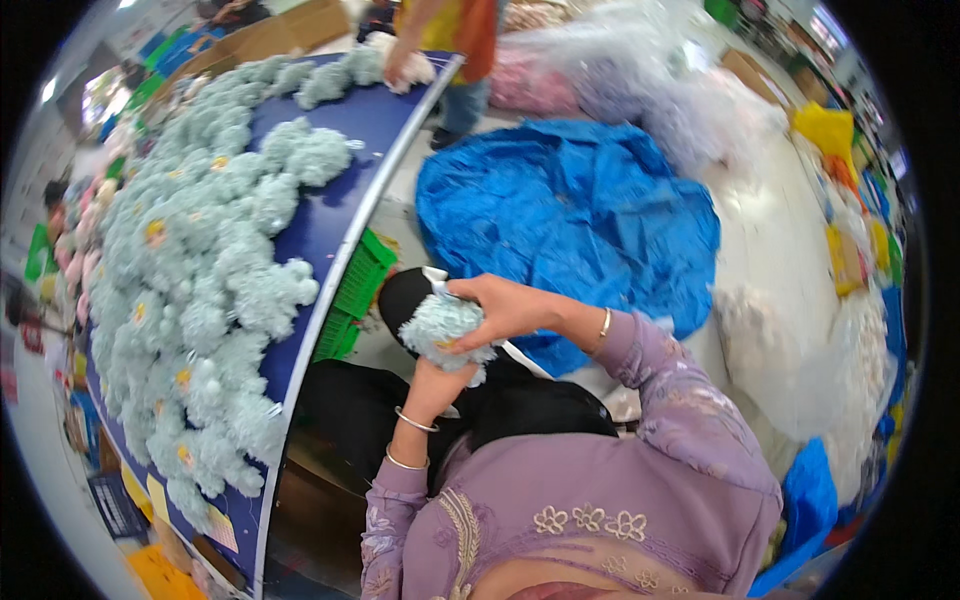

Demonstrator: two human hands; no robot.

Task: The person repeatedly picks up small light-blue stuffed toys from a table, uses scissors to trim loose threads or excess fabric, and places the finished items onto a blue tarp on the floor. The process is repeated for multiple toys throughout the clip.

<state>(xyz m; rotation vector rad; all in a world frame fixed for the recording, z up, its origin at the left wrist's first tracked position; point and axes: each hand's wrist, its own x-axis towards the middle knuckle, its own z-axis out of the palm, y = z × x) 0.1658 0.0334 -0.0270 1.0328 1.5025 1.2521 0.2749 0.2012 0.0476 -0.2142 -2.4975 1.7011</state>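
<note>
Fingers (478,296) of the right hand (505,308) curl over a fluffy pale-blue plush toy (440,330); the left hand (432,378) cups it from beneath, both clenched on it above the lap, presumably to steady it for checking. I note a heap of matching pale-blue plush toys (195,290) on the blue table (330,215). The big blue plastic bag (570,215) lies crumpled on the floor, contents hidden; the green slatted crate's (355,290) contents are also unclear.

Yellow paper labels (222,527) hang on the blue table's near edge; brown cardboard boxes (285,32) stand beyond it.
</note>
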